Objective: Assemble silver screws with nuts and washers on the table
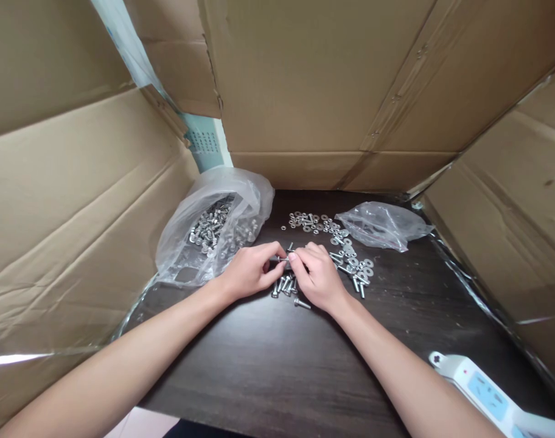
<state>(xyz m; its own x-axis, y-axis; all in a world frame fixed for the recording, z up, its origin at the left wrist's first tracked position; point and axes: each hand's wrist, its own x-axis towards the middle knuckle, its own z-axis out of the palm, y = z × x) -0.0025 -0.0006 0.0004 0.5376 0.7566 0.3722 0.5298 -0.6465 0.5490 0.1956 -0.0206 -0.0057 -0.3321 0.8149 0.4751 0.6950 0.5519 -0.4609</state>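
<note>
Left hand (252, 271) and right hand (317, 277) pinch one screw (283, 260) between them above the surface (277, 353); few assembled screws (286, 287) below, loose washers (345, 246) and bagged screws (213, 228) remain

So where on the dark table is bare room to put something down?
Bare room: the near table between the forearms, and the right side between washers and power strip. Crowded: around both hands, left hand and right hand, with screws and bags.
</note>
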